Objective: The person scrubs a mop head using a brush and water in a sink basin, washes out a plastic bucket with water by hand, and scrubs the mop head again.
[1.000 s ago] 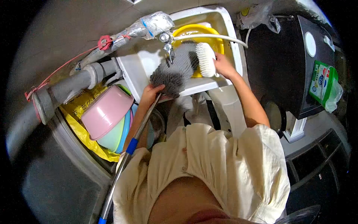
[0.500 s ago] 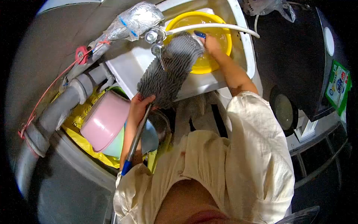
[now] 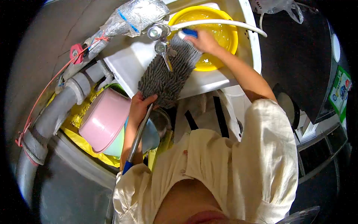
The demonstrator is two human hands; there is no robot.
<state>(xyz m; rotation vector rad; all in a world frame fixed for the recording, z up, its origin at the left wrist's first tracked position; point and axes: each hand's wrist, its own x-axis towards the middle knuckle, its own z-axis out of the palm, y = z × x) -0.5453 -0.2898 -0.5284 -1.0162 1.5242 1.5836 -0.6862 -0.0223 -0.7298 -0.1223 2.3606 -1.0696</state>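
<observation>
A grey shaggy flat mop head [image 3: 164,76] lies slanted over the white sink, its upper end overlapping a yellow basin [image 3: 233,41] of water. My left hand [image 3: 141,106] is closed around the lower end of the mop, where the metal handle [image 3: 138,136] with its blue section runs down beside my forearm. My right hand [image 3: 204,40] grips a blue and white brush [image 3: 189,33] at the mop head's upper end, above the basin. Its working side is mostly hidden.
A metal tap [image 3: 161,46] with a white hose [image 3: 223,22] hangs over the sink [image 3: 255,48]. Left of it are a foil-wrapped pipe [image 3: 136,16], a grey drainpipe [image 3: 71,95] and a pink tub [image 3: 104,121]. A dark countertop [image 3: 298,56] with a green-white packet [image 3: 340,89] stands at right.
My right hand and the brush have moved left, to the mop head's upper end, and more of the brush shows. My left hand keeps its hold on the mop. The view has shifted slightly.
</observation>
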